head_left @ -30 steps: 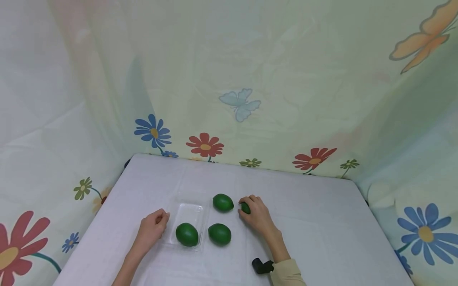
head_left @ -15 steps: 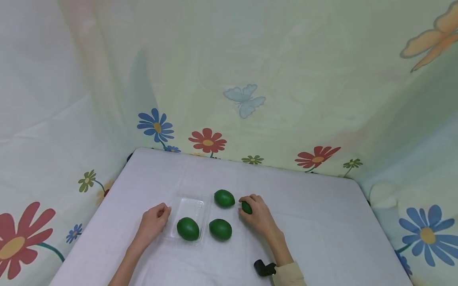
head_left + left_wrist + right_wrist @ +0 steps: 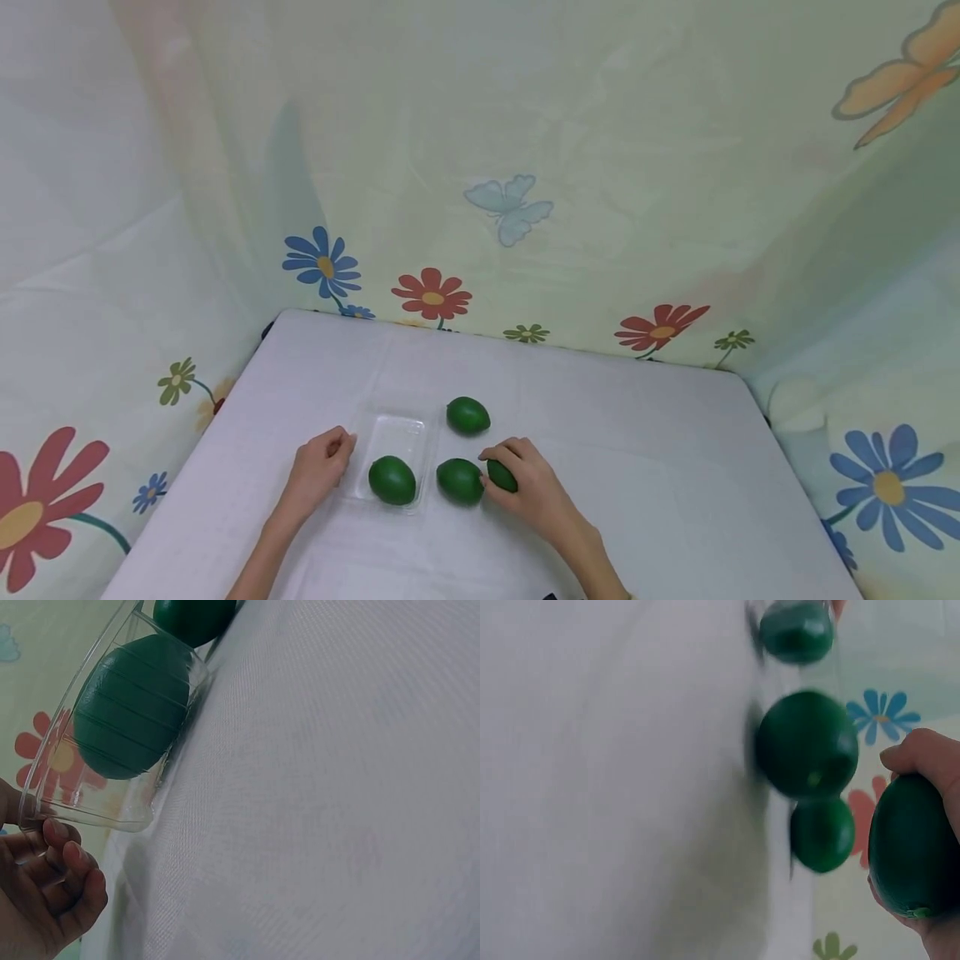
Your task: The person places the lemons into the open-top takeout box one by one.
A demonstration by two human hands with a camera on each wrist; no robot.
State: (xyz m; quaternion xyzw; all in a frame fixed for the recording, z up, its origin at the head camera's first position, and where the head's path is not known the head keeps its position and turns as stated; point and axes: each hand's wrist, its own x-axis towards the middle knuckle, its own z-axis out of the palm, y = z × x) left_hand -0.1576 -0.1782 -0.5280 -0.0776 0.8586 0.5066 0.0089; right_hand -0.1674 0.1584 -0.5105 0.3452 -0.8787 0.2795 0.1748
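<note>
My left hand [image 3: 318, 468] pinches the rim of a clear plastic container [image 3: 397, 432] on the table. Inside the container, toward its near end, lies one green lime [image 3: 392, 481]; the left wrist view shows that lime [image 3: 133, 709] through the ribbed wall. My right hand [image 3: 536, 493] holds another lime [image 3: 911, 851], partly hidden by the fingers in the head view. Just left of those fingers a third lime [image 3: 460, 482] sits on the cloth beside the container. Farther back, right of the container, rests one more lime [image 3: 468, 416].
A white cloth [image 3: 645, 467] covers the table. Behind it and at both sides hangs a curtain [image 3: 600, 167] printed with flowers and butterflies. A bit of a black object [image 3: 551, 597] shows at the bottom edge by the right forearm.
My right hand, with its lime, has come nearer to me and slightly left, from beside the far lime to beside the near one. The left hand keeps its hold on the container.
</note>
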